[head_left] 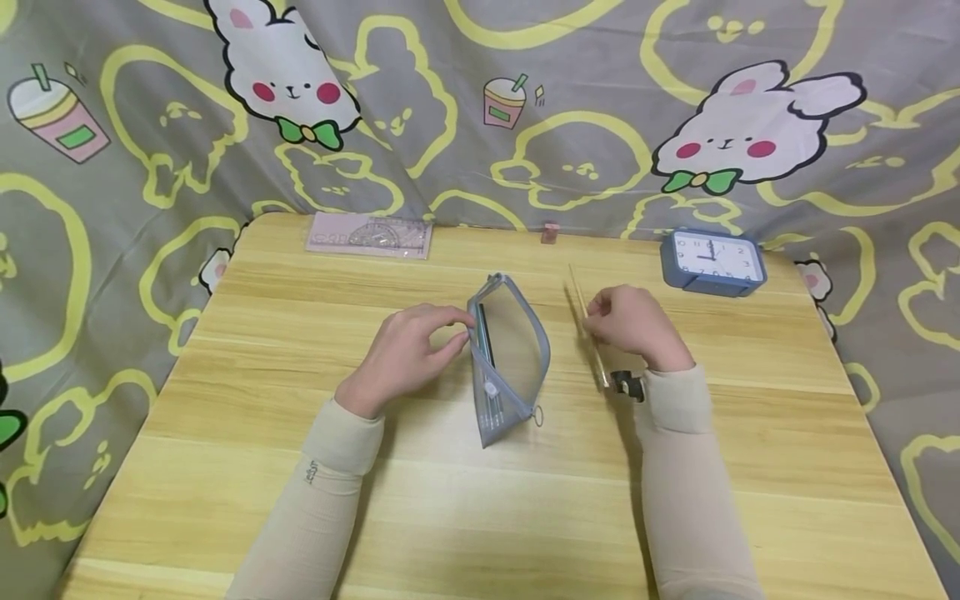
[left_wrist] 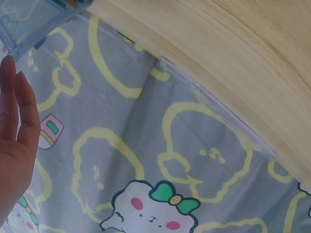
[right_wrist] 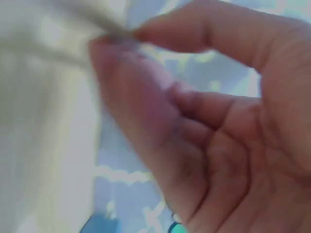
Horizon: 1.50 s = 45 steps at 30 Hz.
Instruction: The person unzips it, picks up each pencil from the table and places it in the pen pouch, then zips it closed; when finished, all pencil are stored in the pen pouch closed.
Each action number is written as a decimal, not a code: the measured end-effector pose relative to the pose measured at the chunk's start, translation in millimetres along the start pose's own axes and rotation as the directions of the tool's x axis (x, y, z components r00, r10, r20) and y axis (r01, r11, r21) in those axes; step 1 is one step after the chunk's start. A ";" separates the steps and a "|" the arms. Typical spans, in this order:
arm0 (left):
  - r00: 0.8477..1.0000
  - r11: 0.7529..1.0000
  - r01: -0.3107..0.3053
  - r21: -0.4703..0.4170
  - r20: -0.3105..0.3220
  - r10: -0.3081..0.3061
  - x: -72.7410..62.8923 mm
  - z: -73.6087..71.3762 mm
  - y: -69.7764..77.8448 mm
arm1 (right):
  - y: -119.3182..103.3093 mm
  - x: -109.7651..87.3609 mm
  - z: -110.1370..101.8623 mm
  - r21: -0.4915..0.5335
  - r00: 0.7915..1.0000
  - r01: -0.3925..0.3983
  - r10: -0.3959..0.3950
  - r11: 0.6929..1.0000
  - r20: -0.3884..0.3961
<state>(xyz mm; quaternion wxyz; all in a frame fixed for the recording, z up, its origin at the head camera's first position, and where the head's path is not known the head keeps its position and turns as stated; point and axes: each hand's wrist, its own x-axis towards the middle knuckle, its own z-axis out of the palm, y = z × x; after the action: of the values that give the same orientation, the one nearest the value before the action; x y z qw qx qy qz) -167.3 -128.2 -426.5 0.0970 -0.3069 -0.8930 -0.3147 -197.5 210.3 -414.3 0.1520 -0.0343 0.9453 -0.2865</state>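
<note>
A translucent grey-blue zip pencil pouch point(head_left: 517, 333) stands with its mouth spread wide near the middle of the table. Several slim pens point(head_left: 486, 333) lie along its left side, inside. My left hand point(head_left: 408, 346) pinches the pouch's left rim with fingertips and thumb; the left wrist view catches a corner of the pouch point(left_wrist: 36, 29) at a fingertip. To the right of the pouch, apart from it, my right hand point(head_left: 630, 321) pinches a long thin strip point(head_left: 581, 304), seen nearly edge-on like a ruler. It is blurred in the right wrist view.
At the back left lies a pale flat packet with a protractor point(head_left: 367, 236). A small reddish block point(head_left: 551, 232) sits at the back edge, and a blue clock point(head_left: 712, 262) stands at the back right. Patterned cloth point(head_left: 450, 100) hangs behind the wooden table point(head_left: 480, 517).
</note>
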 end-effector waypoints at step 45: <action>1.000 1.000 -0.006 -0.011 -0.006 0.006 0.5 1.9 -0.6 | -85.9 -24.9 33.2 0.390 0.995 0.000 -0.037 0.921 0.088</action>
<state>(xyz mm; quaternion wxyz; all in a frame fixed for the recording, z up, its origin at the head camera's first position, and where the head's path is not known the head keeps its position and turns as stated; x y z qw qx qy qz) -168.1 -127.1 -428.1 0.0991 -0.3092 -0.8899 -0.3203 -165.5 124.9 -386.4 0.1971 -0.0257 0.8609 -0.4684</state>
